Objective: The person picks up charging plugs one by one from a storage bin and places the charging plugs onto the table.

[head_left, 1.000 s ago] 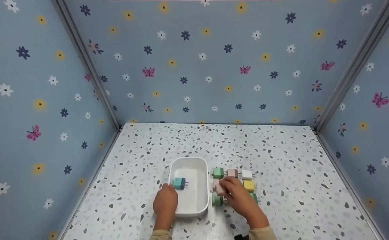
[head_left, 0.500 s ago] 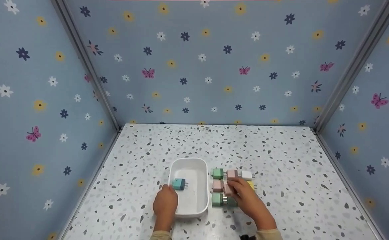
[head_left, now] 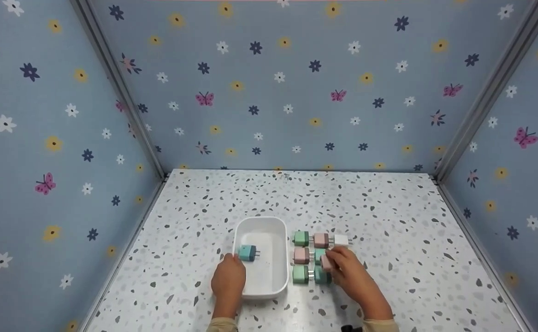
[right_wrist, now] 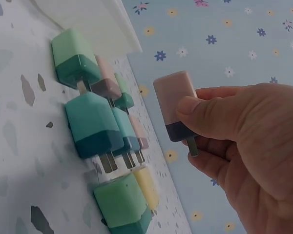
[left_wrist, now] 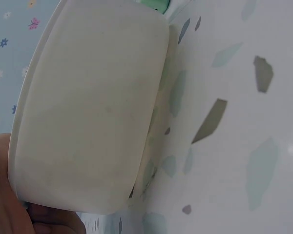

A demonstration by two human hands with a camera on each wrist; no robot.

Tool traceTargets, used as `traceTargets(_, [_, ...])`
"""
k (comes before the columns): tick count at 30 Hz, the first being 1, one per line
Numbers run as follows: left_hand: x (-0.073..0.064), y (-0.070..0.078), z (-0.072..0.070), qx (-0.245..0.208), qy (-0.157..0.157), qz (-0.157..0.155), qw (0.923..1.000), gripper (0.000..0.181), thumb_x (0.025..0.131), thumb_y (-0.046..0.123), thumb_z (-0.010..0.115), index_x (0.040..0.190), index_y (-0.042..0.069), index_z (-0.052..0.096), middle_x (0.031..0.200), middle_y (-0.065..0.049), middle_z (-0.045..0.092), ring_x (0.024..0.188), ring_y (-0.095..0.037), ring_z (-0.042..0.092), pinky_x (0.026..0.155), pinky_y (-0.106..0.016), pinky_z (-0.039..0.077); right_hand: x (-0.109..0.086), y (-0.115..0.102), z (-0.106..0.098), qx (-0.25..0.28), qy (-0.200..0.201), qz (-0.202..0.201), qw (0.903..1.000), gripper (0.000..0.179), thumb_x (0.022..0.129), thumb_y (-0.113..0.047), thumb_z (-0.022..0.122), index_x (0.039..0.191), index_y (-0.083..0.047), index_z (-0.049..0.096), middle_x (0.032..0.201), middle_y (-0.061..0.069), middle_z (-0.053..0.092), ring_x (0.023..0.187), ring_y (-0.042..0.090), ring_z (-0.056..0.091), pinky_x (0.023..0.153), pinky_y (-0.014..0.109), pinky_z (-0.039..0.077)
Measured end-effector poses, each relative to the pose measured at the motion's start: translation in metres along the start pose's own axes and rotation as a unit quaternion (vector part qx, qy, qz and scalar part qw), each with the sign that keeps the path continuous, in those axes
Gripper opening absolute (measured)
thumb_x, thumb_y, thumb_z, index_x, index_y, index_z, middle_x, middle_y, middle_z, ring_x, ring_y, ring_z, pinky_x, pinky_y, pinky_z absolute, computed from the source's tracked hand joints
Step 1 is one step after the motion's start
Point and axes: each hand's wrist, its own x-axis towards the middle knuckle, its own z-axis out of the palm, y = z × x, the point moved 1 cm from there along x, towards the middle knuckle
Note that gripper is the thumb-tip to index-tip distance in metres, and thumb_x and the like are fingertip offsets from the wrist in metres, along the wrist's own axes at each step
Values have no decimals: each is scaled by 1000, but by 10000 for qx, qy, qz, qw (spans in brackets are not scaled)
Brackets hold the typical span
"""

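Note:
My right hand [head_left: 351,276] pinches a pink charger plug [right_wrist: 175,100] with a dark base between thumb and fingers, prongs pointing down in the right wrist view. It is raised over the right part of a block of charger plugs laid in rows: a green plug [head_left: 301,238], a pink plug [head_left: 301,255], a teal plug [head_left: 322,275] and several others. My left hand [head_left: 228,279] grips the near left rim of a white bin [head_left: 264,282]. One blue-teal plug [head_left: 247,252] lies inside the bin. In the head view, the right hand hides the yellow plug [right_wrist: 146,187].
The bin stands left of the plug rows, with a narrow gap between. A white plug [head_left: 341,240] ends the back row. The speckled tabletop [head_left: 398,221] is bounded by flowered walls [head_left: 269,92] at the back and both sides.
My right hand has moved right with the pink plug, from over the left column toward the right column. The left hand and bin have stayed in place.

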Motion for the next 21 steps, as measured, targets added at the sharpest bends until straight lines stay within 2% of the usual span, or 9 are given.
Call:
traceTargets(3, [0, 1, -1, -3, -43, -33, 10000, 37, 109, 31, 42, 106, 2, 65, 90, -15, 72, 80, -32, 71, 61, -43, 50, -1, 3, -2, 70, -19, 156, 9999, 44, 89, 4, 75, 132, 0, 65, 131, 9, 59, 122, 27, 59, 103, 47, 49])
traceTargets(7, [1, 2, -1, 24, -64, -85, 9999, 37, 110, 31, 41, 107, 2, 65, 90, -15, 72, 80, -31, 71, 60, -43, 50, -1, 5, -4, 157, -80, 436, 9989, 41, 92, -3, 74, 132, -1, 65, 135, 9, 58, 129, 29, 57, 108, 46, 46])
traceTargets(11, [1, 3, -1, 14, -51, -92, 9999, 37, 109, 31, 42, 108, 3, 65, 91, -14, 72, 80, -31, 71, 61, -42, 49, -1, 6, -6, 159, -62, 520, 9985, 42, 93, -9, 75, 133, -4, 65, 138, 8, 58, 133, 29, 55, 110, 45, 44])
traceTargets(17, [0, 3, -1, 29, -56, -56, 10000, 37, 109, 31, 42, 110, 2, 65, 93, -15, 72, 82, -33, 72, 61, -43, 50, -6, 14, -8, 51, 66, 589, 9982, 41, 93, 2, 72, 133, -4, 65, 138, 10, 59, 133, 30, 55, 109, 46, 44])
traceTargets(21, [0, 3, -2, 27, -74, -59, 10000, 39, 110, 31, 40, 113, 1, 65, 95, -16, 73, 86, -34, 72, 63, -44, 51, -9, 22, -11, 10, 115, 766, 9970, 39, 95, 3, 69, 133, -3, 65, 137, 10, 59, 133, 31, 55, 109, 47, 44])
